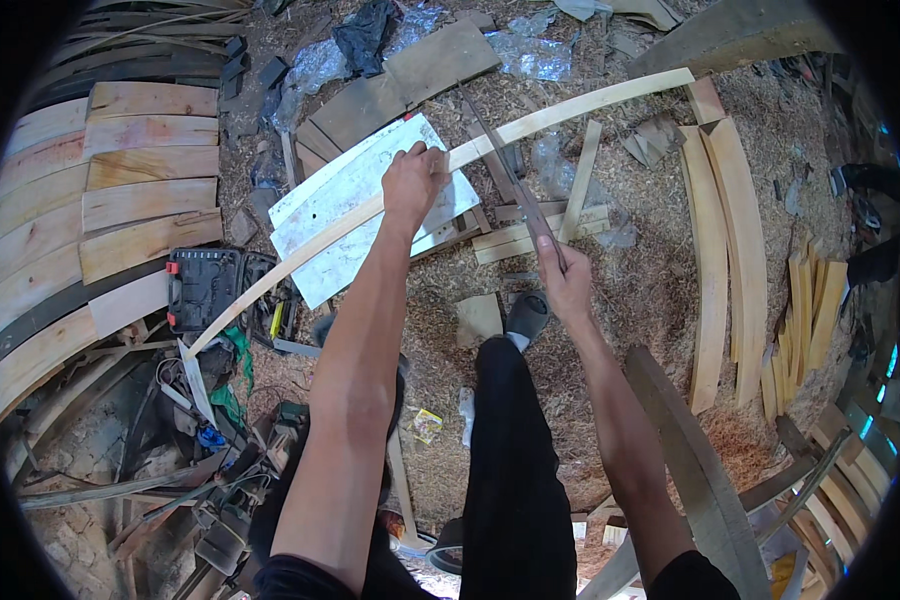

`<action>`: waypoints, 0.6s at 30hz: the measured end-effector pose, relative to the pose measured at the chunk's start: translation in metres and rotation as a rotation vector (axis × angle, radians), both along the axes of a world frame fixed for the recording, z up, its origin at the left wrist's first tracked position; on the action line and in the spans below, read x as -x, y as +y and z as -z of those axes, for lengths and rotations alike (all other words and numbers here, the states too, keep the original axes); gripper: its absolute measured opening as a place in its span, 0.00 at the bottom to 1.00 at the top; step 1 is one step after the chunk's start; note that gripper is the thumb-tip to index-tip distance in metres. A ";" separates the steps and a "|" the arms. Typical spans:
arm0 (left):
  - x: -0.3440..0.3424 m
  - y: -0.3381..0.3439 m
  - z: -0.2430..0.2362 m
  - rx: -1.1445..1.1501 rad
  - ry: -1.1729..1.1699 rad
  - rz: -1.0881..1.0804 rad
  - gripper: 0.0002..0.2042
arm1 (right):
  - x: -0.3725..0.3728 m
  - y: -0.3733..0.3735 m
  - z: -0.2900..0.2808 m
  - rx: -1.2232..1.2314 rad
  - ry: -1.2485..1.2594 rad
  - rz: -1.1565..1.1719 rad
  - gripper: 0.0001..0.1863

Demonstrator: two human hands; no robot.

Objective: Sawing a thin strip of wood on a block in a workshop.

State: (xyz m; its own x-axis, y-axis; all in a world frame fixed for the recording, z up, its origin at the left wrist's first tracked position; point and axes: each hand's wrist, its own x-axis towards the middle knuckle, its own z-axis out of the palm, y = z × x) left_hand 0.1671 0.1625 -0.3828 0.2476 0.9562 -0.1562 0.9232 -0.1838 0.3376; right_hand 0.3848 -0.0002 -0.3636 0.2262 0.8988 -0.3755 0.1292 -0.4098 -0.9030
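Observation:
A long, narrow wooden strip (590, 99) lies slantwise across a white board (310, 275), both its ends sticking out well past the board. My left hand (410, 185) is closed over the strip near the board's right side and presses it down. My right hand (567, 280) grips the handle of a handsaw (510, 172). The long dark blade points away from me and crosses the strip just right of the board. Whether the teeth have cut into the wood cannot be made out.
Planks (150, 160) lie in rows at the left, beside an open black tool case (203, 290). Curved boards (735, 250) and short sticks (810, 310) rest at the right. Wood scraps (540, 235) lie on the shavings-covered floor. A thick curved timber (695, 470) stands near my right forearm.

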 end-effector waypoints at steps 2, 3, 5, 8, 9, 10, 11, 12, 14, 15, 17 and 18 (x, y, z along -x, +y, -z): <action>0.004 -0.002 0.000 -0.022 -0.027 -0.006 0.15 | 0.005 0.001 -0.005 -0.011 -0.003 -0.016 0.27; 0.003 -0.002 0.000 -0.021 -0.034 -0.009 0.15 | 0.003 0.001 -0.004 -0.010 -0.009 -0.018 0.27; 0.000 -0.002 -0.001 0.009 -0.037 -0.016 0.15 | 0.000 0.000 -0.002 -0.001 0.004 -0.023 0.28; 0.001 -0.002 -0.002 -0.010 -0.028 -0.002 0.15 | -0.001 0.000 -0.002 0.076 0.057 -0.036 0.28; 0.003 -0.002 -0.003 -0.010 -0.027 0.001 0.15 | 0.001 0.000 -0.003 0.076 0.058 -0.033 0.28; 0.005 -0.002 -0.003 -0.016 -0.029 0.001 0.14 | 0.003 0.000 -0.005 0.077 0.037 -0.048 0.28; 0.008 -0.001 -0.002 -0.022 -0.030 0.002 0.13 | 0.006 0.001 -0.005 0.078 0.017 -0.062 0.28; 0.006 0.002 -0.005 -0.015 -0.036 0.004 0.13 | 0.006 0.001 -0.005 0.085 0.012 -0.061 0.28; 0.003 0.007 -0.008 0.128 -0.049 0.027 0.15 | 0.006 -0.001 -0.003 0.088 0.049 0.004 0.28; 0.002 0.009 -0.005 0.129 -0.050 0.028 0.15 | 0.007 -0.002 0.001 0.089 0.048 0.005 0.28; -0.004 0.012 0.003 -0.003 -0.164 -0.014 0.18 | 0.005 -0.003 0.009 0.094 0.089 0.021 0.27; -0.003 0.016 0.009 0.003 -0.159 -0.011 0.18 | 0.011 0.001 0.009 0.100 0.094 0.024 0.27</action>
State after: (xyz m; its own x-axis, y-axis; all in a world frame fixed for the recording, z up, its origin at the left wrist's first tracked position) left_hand 0.1705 0.1781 -0.3922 0.2588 0.9585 -0.1191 0.8601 -0.1726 0.4801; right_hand 0.3741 0.0006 -0.3727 0.2071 0.8505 -0.4835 0.0345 -0.5002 -0.8652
